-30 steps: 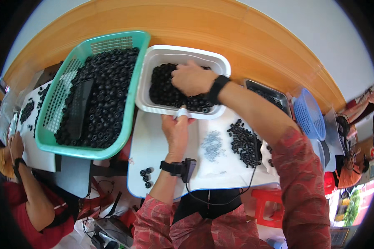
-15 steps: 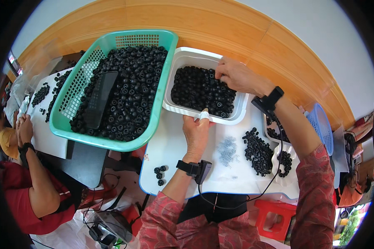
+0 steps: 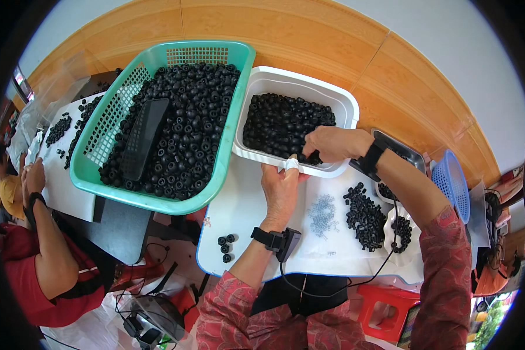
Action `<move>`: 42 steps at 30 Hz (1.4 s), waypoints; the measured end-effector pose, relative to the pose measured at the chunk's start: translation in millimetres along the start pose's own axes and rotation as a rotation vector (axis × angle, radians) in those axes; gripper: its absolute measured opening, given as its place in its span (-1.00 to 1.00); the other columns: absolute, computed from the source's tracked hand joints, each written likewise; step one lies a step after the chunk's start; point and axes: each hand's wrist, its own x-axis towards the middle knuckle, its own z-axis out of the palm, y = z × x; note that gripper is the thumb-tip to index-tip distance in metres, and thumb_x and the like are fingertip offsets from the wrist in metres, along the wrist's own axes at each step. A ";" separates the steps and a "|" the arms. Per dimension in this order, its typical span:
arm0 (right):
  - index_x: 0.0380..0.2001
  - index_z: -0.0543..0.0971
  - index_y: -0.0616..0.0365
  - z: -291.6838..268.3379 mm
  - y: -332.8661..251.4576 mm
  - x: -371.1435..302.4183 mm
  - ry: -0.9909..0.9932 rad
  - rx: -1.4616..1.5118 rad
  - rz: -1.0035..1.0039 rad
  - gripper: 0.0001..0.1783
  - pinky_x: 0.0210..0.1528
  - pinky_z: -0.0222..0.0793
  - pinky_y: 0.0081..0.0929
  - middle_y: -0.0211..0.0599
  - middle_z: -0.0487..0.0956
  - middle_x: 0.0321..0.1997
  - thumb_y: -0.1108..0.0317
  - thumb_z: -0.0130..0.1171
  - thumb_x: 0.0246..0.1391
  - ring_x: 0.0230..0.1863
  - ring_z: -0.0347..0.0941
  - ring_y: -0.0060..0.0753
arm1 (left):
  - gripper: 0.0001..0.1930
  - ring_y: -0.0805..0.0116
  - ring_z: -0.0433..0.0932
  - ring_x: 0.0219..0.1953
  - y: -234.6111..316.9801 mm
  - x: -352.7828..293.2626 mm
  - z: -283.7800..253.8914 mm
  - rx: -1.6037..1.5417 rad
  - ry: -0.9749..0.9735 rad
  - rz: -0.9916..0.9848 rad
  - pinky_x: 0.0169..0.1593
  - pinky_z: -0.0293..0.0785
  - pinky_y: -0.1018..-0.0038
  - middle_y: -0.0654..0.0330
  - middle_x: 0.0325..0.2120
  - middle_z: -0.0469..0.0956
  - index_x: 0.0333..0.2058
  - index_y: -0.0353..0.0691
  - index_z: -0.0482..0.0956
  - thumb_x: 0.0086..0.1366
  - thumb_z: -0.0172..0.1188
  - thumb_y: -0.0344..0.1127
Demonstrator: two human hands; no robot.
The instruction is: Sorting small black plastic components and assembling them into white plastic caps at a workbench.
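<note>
A white plastic basin (image 3: 349, 105) tilts toward me, partly filled with small black ring-like parts (image 3: 283, 119). My left hand (image 3: 280, 191) grips its near rim, a white wrap around one finger. Inside the basin's near right part, my right hand (image 3: 334, 144) reaches down with bent fingers among the black parts. Its fingertips are pressed together, and whether a part is between them cannot be made out. Left of the basin stands a large green basket (image 3: 230, 131) heaped with similar black parts, a dark rectangular tray-like piece (image 3: 144, 140) lying on them.
On the white table (image 3: 256, 221) lie several loose black parts (image 3: 224, 248), small clear pieces (image 3: 322, 216) and a pile of black cylinders (image 3: 364, 219). A metal tray (image 3: 411, 153) and blue basket (image 3: 451, 181) are to the right. A co-worker's hand (image 3: 34, 178) is at the left; cables hang from my wrists.
My right hand has moved from the basin's far right side toward its near right corner, over the black parts. The left hand keeps its hold on the rim.
</note>
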 end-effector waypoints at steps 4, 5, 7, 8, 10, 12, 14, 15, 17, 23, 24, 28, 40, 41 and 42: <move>0.05 0.59 0.02 -10.6 -4.5 18.1 0.077 0.254 -0.075 -0.30 0.10 0.39 -0.32 -0.02 0.58 0.04 0.73 -0.06 -0.24 0.07 0.50 0.01 | -0.72 0.25 0.60 -0.21 -3.1 1.8 -2.5 -0.004 -0.003 0.010 -0.23 0.74 0.34 -0.01 -0.14 0.46 -0.02 -0.47 0.28 0.34 0.03 -0.49; 0.11 0.54 -0.01 -14.9 -7.1 21.9 0.091 0.309 -0.047 -0.24 0.15 0.36 -0.33 -0.02 0.57 0.07 0.74 -0.07 -0.25 0.11 0.47 0.01 | -0.72 0.25 0.60 -0.21 -4.1 2.5 -3.9 -0.004 -0.007 0.006 -0.23 0.74 0.34 0.00 -0.13 0.46 -0.01 -0.46 0.28 0.35 0.02 -0.48; 0.25 0.42 -0.11 -21.2 -5.5 28.0 0.175 0.251 -0.097 -0.09 0.27 0.26 -0.33 -0.01 0.52 0.15 0.79 -0.11 -0.27 0.22 0.40 -0.03 | -0.72 0.26 0.60 -0.21 -3.6 3.0 -4.0 0.001 -0.015 -0.006 -0.23 0.74 0.34 0.00 -0.14 0.46 -0.01 -0.46 0.28 0.36 0.02 -0.48; 0.25 0.42 -0.11 -25.9 -3.9 30.9 0.176 0.252 -0.096 -0.09 0.27 0.26 -0.33 -0.01 0.52 0.15 0.79 -0.11 -0.27 0.22 0.40 -0.03 | -0.72 0.26 0.60 -0.22 -3.1 3.0 -4.0 0.006 -0.021 -0.015 -0.23 0.74 0.34 0.01 -0.15 0.47 -0.02 -0.46 0.28 0.36 0.03 -0.47; 0.25 0.43 -0.19 -37.7 -1.8 36.4 0.266 0.289 -0.041 -0.14 0.29 0.24 -0.32 -0.09 0.49 0.22 0.73 -0.15 -0.17 0.26 0.37 -0.05 | -0.67 0.24 0.60 -0.19 -1.1 2.7 -4.7 0.012 -0.021 -0.030 -0.22 0.73 0.35 -0.03 -0.12 0.45 0.00 -0.50 0.24 0.33 0.05 -0.49; 0.27 0.41 -0.20 -45.3 1.4 36.0 0.280 0.287 -0.059 -0.12 0.30 0.24 -0.34 -0.13 0.48 0.23 0.76 -0.18 -0.17 0.28 0.35 -0.08 | -0.62 0.22 0.60 -0.16 -1.1 2.1 -4.2 0.015 -0.019 -0.043 -0.21 0.73 0.36 -0.07 -0.09 0.43 0.02 -0.54 0.21 0.30 0.08 -0.51; 0.27 0.41 -0.20 -53.0 3.7 29.6 0.305 0.440 -0.008 -0.05 0.26 0.32 -0.36 -0.11 0.44 0.25 0.85 -0.18 -0.22 0.28 0.33 -0.18 | -0.74 0.26 0.61 -0.23 -3.0 1.0 -0.6 0.027 0.012 0.005 -0.25 0.74 0.34 0.02 -0.19 0.47 -0.04 -0.47 0.29 0.36 0.04 -0.47; 0.26 0.42 -0.22 -53.6 7.6 29.6 0.337 0.452 -0.044 -0.04 0.23 0.35 -0.40 -0.14 0.44 0.24 0.88 -0.19 -0.21 0.26 0.34 -0.23 | -0.74 0.26 0.61 -0.23 -3.1 1.0 -1.6 0.030 0.014 0.007 -0.25 0.74 0.34 0.02 -0.19 0.47 -0.04 -0.47 0.29 0.36 0.04 -0.47; 0.26 0.42 -0.21 -51.8 14.5 26.1 0.364 0.491 -0.052 -0.05 0.23 0.35 -0.40 -0.13 0.44 0.24 0.88 -0.18 -0.20 0.26 0.34 -0.23 | -0.72 0.25 0.61 -0.23 -3.1 1.1 -3.7 0.042 0.007 -0.010 -0.25 0.74 0.34 0.01 -0.19 0.47 -0.03 -0.47 0.27 0.35 0.05 -0.48; 0.24 0.43 -0.08 -54.2 26.9 3.7 0.372 0.562 -0.011 -0.20 0.13 0.38 -0.36 -0.12 0.50 0.17 0.76 -0.14 -0.12 0.10 0.46 -0.20 | -0.71 0.23 0.61 -0.23 -0.2 -0.3 -0.4 0.043 0.018 -0.002 -0.24 0.75 0.33 -0.02 -0.17 0.46 -0.02 -0.50 0.26 0.34 0.04 -0.51; 0.17 0.50 -0.01 -54.2 25.4 0.0 0.371 0.569 0.045 -0.27 0.06 0.42 -0.37 -0.12 0.55 0.09 0.74 -0.11 -0.12 0.01 0.50 -0.24 | -0.71 0.23 0.61 -0.23 1.4 -0.7 -0.7 0.043 0.020 0.000 -0.24 0.75 0.33 -0.02 -0.17 0.46 -0.02 -0.50 0.26 0.34 0.04 -0.51; -0.13 0.67 0.05 -46.9 26.4 -9.0 0.079 0.215 -0.006 -0.52 -0.14 0.51 -0.39 -0.09 0.67 -0.16 0.66 -0.01 -0.11 -0.19 0.60 -0.22 | -0.68 0.23 0.61 -0.20 3.7 -0.3 -2.8 0.056 0.001 -0.024 -0.23 0.74 0.35 -0.05 -0.14 0.44 -0.03 -0.53 0.23 0.31 0.06 -0.51; -0.05 0.66 0.02 9.6 5.7 -1.3 -0.005 -0.208 -0.063 -0.47 0.02 0.46 -0.29 -0.14 0.60 -0.05 0.64 0.04 -0.13 0.01 0.50 -0.05 | -0.74 0.25 0.61 -0.24 0.8 -1.2 -0.1 0.061 -0.003 -0.021 -0.24 0.75 0.35 -0.01 -0.17 0.45 -0.06 -0.49 0.26 0.35 0.03 -0.48; -0.01 0.63 0.01 6.0 7.9 1.7 0.010 -0.142 -0.041 -0.44 0.04 0.45 -0.28 -0.11 0.58 -0.03 0.65 0.04 -0.13 0.04 0.48 -0.03 | -0.74 0.26 0.61 -0.24 0.2 -1.0 0.8 0.052 -0.003 -0.028 -0.25 0.74 0.36 -0.01 -0.17 0.45 -0.05 -0.49 0.27 0.36 0.02 -0.48; 0.04 0.60 0.01 -0.5 5.8 4.0 0.024 -0.073 -0.014 -0.40 0.06 0.43 -0.27 -0.08 0.57 0.00 0.67 0.03 -0.13 0.07 0.47 -0.02 | -0.74 0.26 0.61 -0.24 -1.7 -0.6 0.2 0.052 -0.008 -0.034 -0.25 0.74 0.36 -0.01 -0.17 0.45 -0.05 -0.49 0.27 0.36 0.02 -0.48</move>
